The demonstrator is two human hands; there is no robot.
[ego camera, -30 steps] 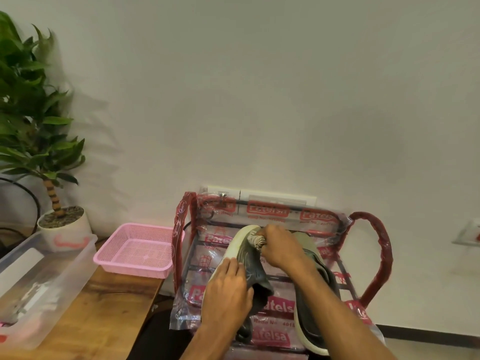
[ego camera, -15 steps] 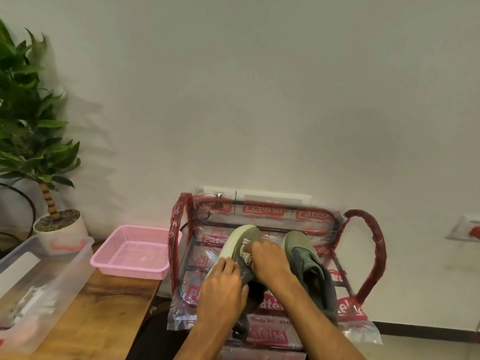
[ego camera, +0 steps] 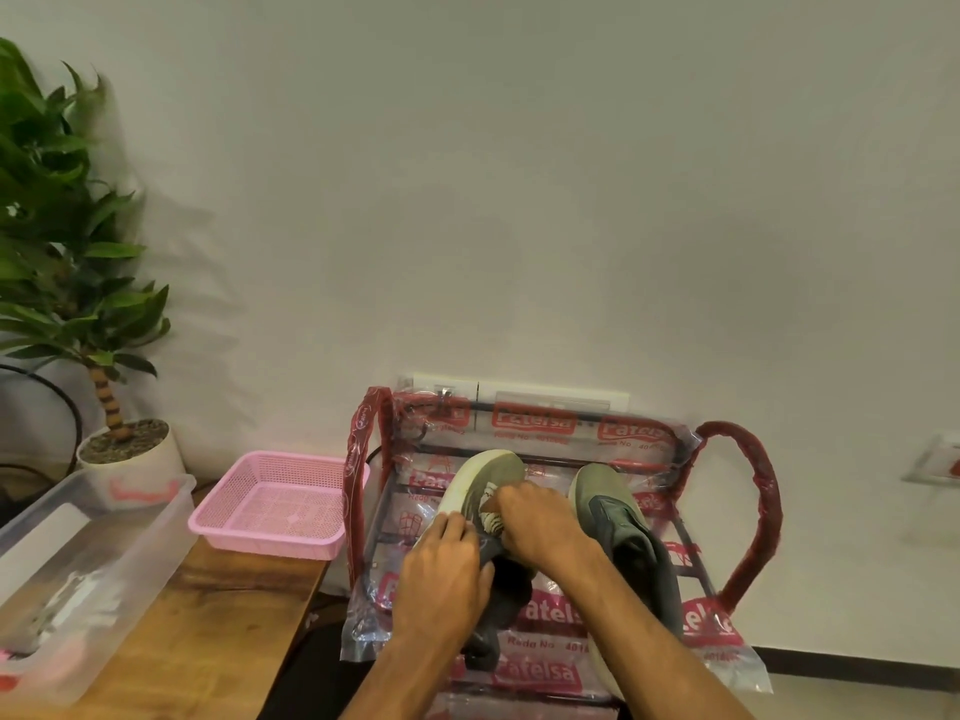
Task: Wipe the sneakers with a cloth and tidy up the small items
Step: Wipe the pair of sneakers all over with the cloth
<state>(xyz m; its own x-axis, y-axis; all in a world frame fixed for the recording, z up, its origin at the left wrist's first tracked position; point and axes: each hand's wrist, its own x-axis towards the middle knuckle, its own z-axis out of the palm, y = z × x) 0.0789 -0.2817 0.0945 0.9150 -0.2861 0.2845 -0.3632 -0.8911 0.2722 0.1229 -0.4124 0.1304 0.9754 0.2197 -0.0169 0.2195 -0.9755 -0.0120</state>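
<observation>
Two olive-green sneakers with white soles sit toes-away on a rack. My left hand (ego camera: 441, 579) grips the near side of the left sneaker (ego camera: 493, 470) at its dark collar. My right hand (ego camera: 540, 527) is curled over that shoe's lacing and pinches a pale bunched piece (ego camera: 488, 514). It looks like the laces, though I cannot rule out a cloth. The right sneaker (ego camera: 597, 493) stands untouched beside my right forearm, which hides its heel.
The rack (ego camera: 753, 511) has red handles and printed plastic wrap and stands against the wall. On the wooden table (ego camera: 208, 641) to the left are a pink mesh basket (ego camera: 275, 511), a clear plastic bin (ego camera: 78, 553) and a potted plant (ego camera: 130, 459).
My right hand has slid back from the left sneaker's toe to its lacing. The right sneaker, tipped with its sole showing a second ago, now stands upright.
</observation>
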